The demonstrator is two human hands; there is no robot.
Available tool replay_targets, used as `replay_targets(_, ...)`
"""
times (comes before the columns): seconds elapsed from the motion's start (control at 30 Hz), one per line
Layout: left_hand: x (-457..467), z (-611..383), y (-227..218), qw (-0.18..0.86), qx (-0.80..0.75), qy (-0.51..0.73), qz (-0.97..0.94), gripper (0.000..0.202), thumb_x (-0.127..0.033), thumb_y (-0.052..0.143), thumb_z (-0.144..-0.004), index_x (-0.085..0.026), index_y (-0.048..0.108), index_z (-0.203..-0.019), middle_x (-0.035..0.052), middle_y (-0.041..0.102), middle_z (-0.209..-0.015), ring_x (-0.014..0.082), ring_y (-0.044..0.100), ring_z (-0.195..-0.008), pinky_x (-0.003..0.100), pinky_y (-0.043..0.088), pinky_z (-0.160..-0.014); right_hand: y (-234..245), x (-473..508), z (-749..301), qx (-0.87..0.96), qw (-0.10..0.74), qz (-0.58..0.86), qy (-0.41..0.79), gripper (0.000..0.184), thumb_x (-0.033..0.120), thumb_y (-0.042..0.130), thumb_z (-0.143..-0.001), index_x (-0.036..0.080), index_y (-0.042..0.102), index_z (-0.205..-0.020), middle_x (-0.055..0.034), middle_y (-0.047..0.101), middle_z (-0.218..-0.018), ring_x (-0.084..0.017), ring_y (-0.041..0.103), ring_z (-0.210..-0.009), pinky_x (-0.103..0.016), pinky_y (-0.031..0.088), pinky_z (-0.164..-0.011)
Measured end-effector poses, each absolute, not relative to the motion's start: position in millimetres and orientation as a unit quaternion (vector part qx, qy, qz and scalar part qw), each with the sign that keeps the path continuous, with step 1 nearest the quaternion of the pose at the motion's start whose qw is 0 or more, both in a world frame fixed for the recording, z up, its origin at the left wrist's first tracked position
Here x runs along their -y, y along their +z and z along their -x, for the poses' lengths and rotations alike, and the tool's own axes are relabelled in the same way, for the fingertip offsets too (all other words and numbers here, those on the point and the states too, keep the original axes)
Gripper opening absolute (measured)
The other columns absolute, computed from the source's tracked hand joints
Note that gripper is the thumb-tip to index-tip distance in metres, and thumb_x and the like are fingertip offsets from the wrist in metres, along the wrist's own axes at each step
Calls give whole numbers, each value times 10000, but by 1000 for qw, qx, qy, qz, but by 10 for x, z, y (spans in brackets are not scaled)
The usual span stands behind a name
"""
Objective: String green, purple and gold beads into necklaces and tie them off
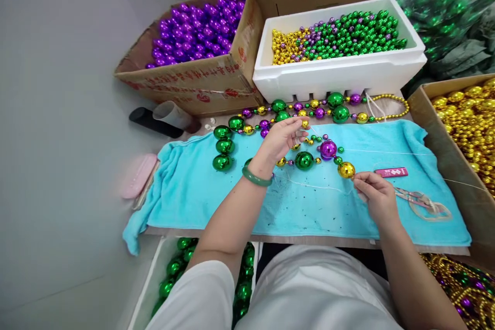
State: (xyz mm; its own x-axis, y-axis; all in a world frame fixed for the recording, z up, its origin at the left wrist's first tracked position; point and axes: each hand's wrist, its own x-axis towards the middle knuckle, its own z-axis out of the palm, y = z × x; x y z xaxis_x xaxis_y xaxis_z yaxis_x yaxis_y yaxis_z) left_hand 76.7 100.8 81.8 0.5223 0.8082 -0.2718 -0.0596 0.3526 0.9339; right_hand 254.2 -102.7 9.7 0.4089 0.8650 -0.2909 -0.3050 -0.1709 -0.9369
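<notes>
My left hand [284,139], with a green bangle at the wrist, is closed in a pinch on a bead strand beside a small gold bead [305,124]. My right hand [375,193] pinches the strand's thread at the lower edge of a large gold bead [346,170]. Between the hands sit a purple bead [328,149] and small green and gold beads. Below my left hand lies a large green bead [304,160]. A thin white thread [317,185] loops across the turquoise towel [232,206]. My left fingers partly hide the beads there.
Behind the hands lies a finished-looking bead necklace [335,100]. Purple beads fill a cardboard box [193,80]; mixed beads fill a white foam box [340,72]. Scissors [413,197] and a pink tag-like piece [392,172] lie right. A box of gold beads [444,144] borders the towel.
</notes>
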Motion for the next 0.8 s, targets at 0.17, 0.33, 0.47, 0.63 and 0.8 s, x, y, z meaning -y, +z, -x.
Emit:
replay_targets(0.17,-844,-275,1005,745,-369,426,-357,142,-241,584,-880,-184,689,-956,30,682,-838,77,627,-683,189,505,-628,150,1068,-2471,254,590,583,497,159,318,740,-703,177,677,-743,17,509,-605,-70,378,-521,-214,227,-458)
replay_targets(0.33,-726,322,1201,672,-363,569,-305,126,-215,560,-901,-209,681,-939,1,680,-830,56,630,-700,149,503,-640,162,1183,-2513,286,565,589,501,155,314,756,-701,186,683,-749,14,519,-623,-73,385,-539,-215,237,-471)
replay_targets(0.47,-465,468,1145,681,-372,562,-287,143,-105,584,-854,-189,677,-923,11,685,-865,53,640,-714,137,519,-654,148,1197,-2387,325,524,583,530,162,328,745,-716,181,683,-745,22,487,-580,-66,352,-510,-217,222,-461)
replay_targets(0.63,-223,324,854,742,-361,512,-239,118,-117,554,-873,-145,668,-883,43,690,-855,79,663,-713,175,560,-679,198,1110,-2095,362,498,585,528,169,337,731,-711,176,684,-723,13,507,-586,-69,359,-507,-223,233,-458)
replay_targets(0.8,-154,249,761,761,-346,509,-207,91,-107,580,-851,-143,655,-887,23,664,-783,101,673,-736,181,564,-661,280,1075,-2008,378,485,598,514,170,342,721,-703,177,683,-711,12,517,-584,-72,363,-505,-226,247,-461)
